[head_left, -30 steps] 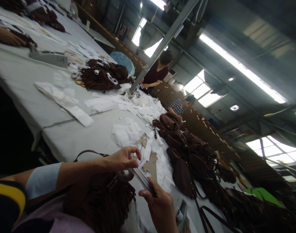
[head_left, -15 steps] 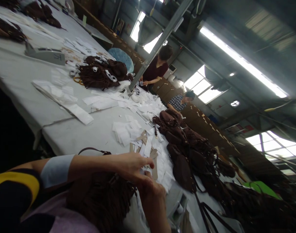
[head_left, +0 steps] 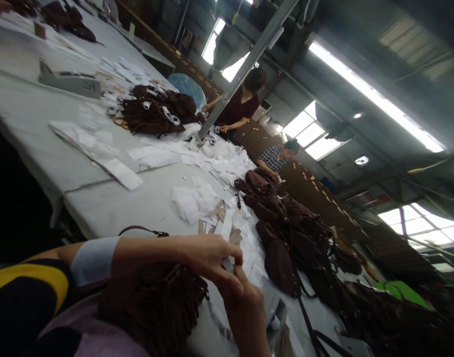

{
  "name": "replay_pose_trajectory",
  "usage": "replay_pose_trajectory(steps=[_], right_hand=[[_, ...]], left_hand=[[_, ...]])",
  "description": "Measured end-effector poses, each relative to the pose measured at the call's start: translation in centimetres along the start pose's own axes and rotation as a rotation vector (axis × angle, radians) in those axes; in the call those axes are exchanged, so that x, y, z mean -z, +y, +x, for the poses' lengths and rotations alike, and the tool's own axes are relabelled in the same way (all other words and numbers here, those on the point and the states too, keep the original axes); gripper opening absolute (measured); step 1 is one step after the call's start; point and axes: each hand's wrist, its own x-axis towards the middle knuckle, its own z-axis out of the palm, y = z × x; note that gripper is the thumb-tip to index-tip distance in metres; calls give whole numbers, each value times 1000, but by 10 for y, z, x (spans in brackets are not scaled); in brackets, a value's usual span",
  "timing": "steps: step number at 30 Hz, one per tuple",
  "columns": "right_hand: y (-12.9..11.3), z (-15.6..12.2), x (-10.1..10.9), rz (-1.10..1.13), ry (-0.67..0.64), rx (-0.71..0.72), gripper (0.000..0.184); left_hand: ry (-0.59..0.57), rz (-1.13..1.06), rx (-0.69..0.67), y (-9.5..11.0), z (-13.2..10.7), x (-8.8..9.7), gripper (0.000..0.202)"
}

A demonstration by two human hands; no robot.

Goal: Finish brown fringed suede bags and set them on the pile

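My left hand [head_left: 208, 255] reaches in from the left, fingers curled, and meets my right hand [head_left: 245, 300], which comes up from below. Between their fingertips shows a small pale grey piece [head_left: 228, 265]; its kind is hard to make out. A dark brown fringed bag [head_left: 156, 302] lies beneath my left forearm, close to my body. From near its metal ring a pale, wrapped-looking strip [head_left: 217, 320] curves down and passes behind my right wrist. White paper pieces [head_left: 192, 203] and beige strips [head_left: 220, 210] lie just beyond my hands.
Brown bags with straps [head_left: 279, 248] are heaped on the right. Another brown fringed bundle [head_left: 152, 111] lies farther along the white-covered table [head_left: 111, 213], near a grey tape dispenser [head_left: 69, 84]. A metal post [head_left: 227, 99] rises from the table. Two people work beyond it.
My hands have shifted slightly right and closer together, with the fingertips now meeting around the pale piece. The curved strip below them shows more clearly. A hand appears at the far upper left.
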Motion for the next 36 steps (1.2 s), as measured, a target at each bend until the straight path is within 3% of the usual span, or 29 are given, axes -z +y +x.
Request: replay_pose_trajectory(steps=[2, 5, 7, 9, 11, 14, 16, 18, 23, 25, 27, 30, 32, 34, 36], right_hand=[[-1, 2, 6, 22, 66, -1, 44], [-11, 5, 10, 158, 132, -151, 42], [-16, 5, 8, 259, 129, -240, 39], [-15, 3, 1, 279, 123, -271, 39], [-7, -1, -6, 202, 94, -249, 38], [6, -7, -12, 61, 24, -133, 35], [9, -8, -10, 55, 13, -80, 33], [6, -6, -6, 129, 25, -106, 31], [-3, -1, -6, 295, 16, -326, 33], [-1, -4, -13, 263, 18, -343, 36], [6, -8, -19, 193, -22, -316, 35], [15, -10, -20, 114, -131, -214, 26], [19, -7, -16, 139, -140, -172, 23], [19, -1, -12, 238, -61, -199, 25], [19, 4, -12, 371, 37, -273, 30]], left_hand=[[4, 5, -42, 11, 0, -2, 40], [150, -364, -8, 21, 3, -15, 38], [285, -572, 22, 18, 5, -22, 37], [359, -637, 24, 11, 6, -24, 37], [263, -547, 45, 3, 6, -18, 36], [-24, -174, 43, -1, 6, -8, 38], [-81, 11, 3, 3, 8, -7, 39], [-22, -28, 2, 6, 10, -13, 37], [362, -640, 75, -7, 19, -30, 39], [431, -726, 74, -17, 20, -28, 43], [305, -579, 93, -23, 19, -20, 44], [28, -110, 86, -19, 19, -6, 41], [-34, 82, 40, -10, 22, -2, 36], [-21, 37, 29, -3, 28, -7, 34], [65, -192, 58, -2, 36, -18, 35]])
